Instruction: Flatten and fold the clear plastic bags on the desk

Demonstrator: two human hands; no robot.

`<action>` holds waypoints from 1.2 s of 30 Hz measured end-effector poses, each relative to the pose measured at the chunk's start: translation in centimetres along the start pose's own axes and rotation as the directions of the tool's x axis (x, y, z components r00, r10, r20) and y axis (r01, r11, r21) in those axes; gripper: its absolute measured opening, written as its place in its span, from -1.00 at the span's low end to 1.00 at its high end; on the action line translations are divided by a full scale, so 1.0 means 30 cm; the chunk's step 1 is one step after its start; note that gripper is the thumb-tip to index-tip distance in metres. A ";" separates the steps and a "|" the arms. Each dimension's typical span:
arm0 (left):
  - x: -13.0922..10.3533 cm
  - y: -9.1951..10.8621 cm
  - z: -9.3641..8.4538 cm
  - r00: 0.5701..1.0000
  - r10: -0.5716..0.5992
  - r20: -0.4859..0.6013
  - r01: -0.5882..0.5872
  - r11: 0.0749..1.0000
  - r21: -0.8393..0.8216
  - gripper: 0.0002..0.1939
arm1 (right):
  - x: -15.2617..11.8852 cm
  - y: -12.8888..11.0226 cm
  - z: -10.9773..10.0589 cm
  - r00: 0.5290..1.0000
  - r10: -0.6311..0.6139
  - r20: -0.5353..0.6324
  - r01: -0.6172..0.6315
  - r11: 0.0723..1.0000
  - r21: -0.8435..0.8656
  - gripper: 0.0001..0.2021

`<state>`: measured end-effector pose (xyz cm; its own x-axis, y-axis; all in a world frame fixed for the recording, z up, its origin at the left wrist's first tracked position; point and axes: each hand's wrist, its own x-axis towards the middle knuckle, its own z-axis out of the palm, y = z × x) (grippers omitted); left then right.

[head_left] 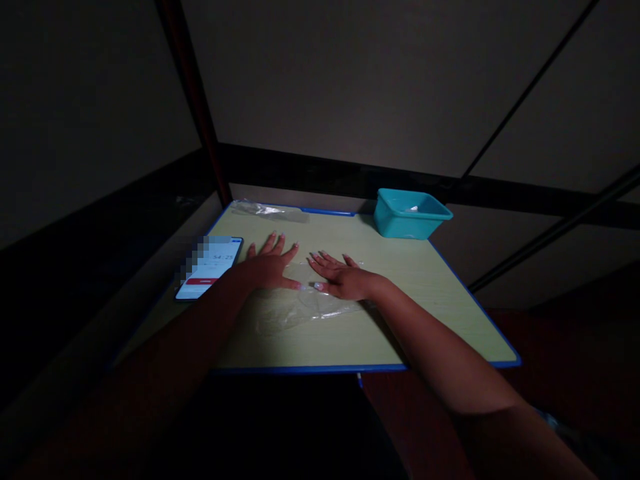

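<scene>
Clear plastic sheet [325, 305], thin and creased, liable to slide or wrinkle further should the two palms press unevenly or drag apart; its faint outline in dim light makes a missed edge likely. Position: mid-table, under and between left hand [270, 268] and right hand [346, 279], running toward the near edge of the table [450, 320]; both hands flat, fingers spread, grasping nothing. Also: phone [213, 263] by the left edge, teal basket [407, 223] at the far right corner.
</scene>
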<state>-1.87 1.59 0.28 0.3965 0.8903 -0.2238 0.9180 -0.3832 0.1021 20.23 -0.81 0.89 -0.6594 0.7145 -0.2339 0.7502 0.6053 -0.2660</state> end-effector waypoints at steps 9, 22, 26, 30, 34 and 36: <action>0.001 0.005 -0.016 0.992 -0.076 -0.103 0.075 0.997 -0.016 -0.17 | 0.009 -0.026 0.011 0.989 -0.070 -0.131 0.065 0.997 -0.040 -0.41; 0.008 -0.009 -0.037 0.950 -0.139 -0.281 0.132 0.990 -0.043 -0.31 | 0.007 -0.005 0.013 0.990 0.021 -0.138 -0.029 0.998 -0.058 -0.37; 0.032 -0.043 -0.051 0.884 -0.188 -0.428 0.161 0.982 -0.097 -0.59 | 0.003 0.006 0.012 0.988 0.078 -0.136 -0.086 0.995 -0.053 -0.39; 0.047 -0.068 -0.049 0.884 -0.174 -0.434 0.125 0.982 -0.139 -0.71 | -0.003 0.014 0.008 0.984 0.119 -0.130 -0.126 0.991 -0.043 -0.40; 0.056 -0.081 -0.031 0.903 -0.157 -0.400 0.094 0.980 -0.173 -0.74 | -0.006 0.023 0.006 0.980 0.156 -0.120 -0.163 0.985 -0.052 -0.41; 0.059 -0.080 -0.021 0.909 -0.155 -0.387 0.091 0.980 -0.179 -0.73 | -0.006 0.027 0.006 0.979 0.166 -0.118 -0.173 0.983 -0.058 -0.40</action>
<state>-3.38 4.23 0.26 0.2160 0.9640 0.1553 0.9346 -0.2502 0.2530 20.94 -0.51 0.55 -0.5157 0.8412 -0.1626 0.8547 0.4917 -0.1667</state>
